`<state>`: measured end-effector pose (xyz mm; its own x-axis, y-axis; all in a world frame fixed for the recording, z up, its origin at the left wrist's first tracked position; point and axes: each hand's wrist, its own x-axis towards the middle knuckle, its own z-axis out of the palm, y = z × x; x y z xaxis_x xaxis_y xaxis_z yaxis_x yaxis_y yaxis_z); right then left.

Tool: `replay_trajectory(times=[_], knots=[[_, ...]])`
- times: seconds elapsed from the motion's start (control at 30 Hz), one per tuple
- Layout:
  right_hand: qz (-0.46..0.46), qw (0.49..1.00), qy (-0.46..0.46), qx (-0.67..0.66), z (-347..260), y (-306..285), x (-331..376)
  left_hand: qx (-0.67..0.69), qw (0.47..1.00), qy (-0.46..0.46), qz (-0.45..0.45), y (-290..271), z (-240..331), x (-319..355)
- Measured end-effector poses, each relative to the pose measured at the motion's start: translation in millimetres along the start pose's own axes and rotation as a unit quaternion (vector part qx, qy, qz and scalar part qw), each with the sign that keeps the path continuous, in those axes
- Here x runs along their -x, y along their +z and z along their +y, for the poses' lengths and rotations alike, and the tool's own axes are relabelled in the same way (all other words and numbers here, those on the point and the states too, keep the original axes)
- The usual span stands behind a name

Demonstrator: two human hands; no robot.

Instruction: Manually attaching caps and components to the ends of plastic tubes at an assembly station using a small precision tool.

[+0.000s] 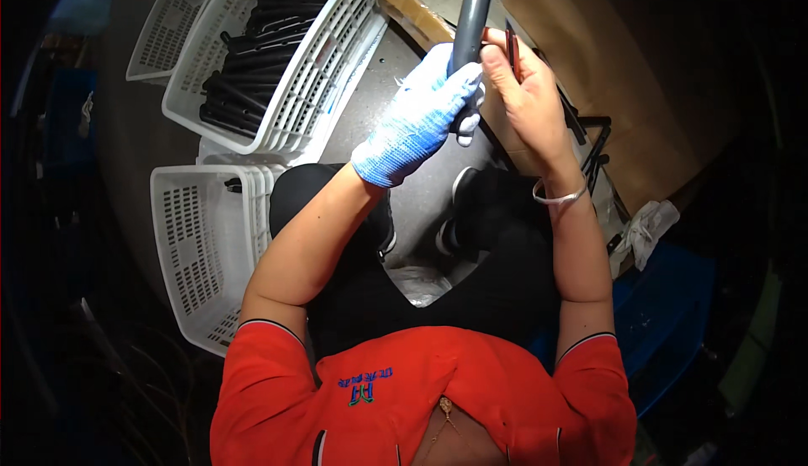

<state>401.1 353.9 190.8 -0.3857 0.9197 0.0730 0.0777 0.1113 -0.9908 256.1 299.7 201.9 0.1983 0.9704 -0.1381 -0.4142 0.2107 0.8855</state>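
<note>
My left hand [412, 121], in a blue and white knit glove, is wrapped round a dark grey tube [474, 20]. The tube stands tilted in front of me, and its upper end runs out of the picture. Close beside it on the right, my bare right hand [539, 104] is closed on a slim tool with a dark red handle [513, 52]. A thin dark tip shows at the tool's top; its exact kind I cannot make out. My right fingertips are next to the tube, and whether they touch it is unclear.
White plastic baskets stand to my left; the far basket [187, 100] holds many black tubes, the nearer basket [198, 255] a small black piece. An open cardboard box [648, 87] is on the right, with black tubes [599, 121] at its edge and a crumpled white cloth [646, 229] nearby.
</note>
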Motion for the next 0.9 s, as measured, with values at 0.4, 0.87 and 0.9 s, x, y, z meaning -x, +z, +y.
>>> replay_trajectory(times=[0.4,0.87,0.9], knots=[[0.093,0.883,-0.255,0.383,-29.0,15.6,15.0,-0.069,0.992,0.052,0.094,-15.0,7.6,4.3],[0.120,0.831,-0.275,0.469,-29.3,14.9,19.3,-0.076,0.993,0.044,0.083,-11.3,5.2,2.9],[0.119,0.832,-0.275,0.467,-30.3,16.2,19.8,-0.073,0.993,0.043,0.085,-12.2,4.6,3.2]])
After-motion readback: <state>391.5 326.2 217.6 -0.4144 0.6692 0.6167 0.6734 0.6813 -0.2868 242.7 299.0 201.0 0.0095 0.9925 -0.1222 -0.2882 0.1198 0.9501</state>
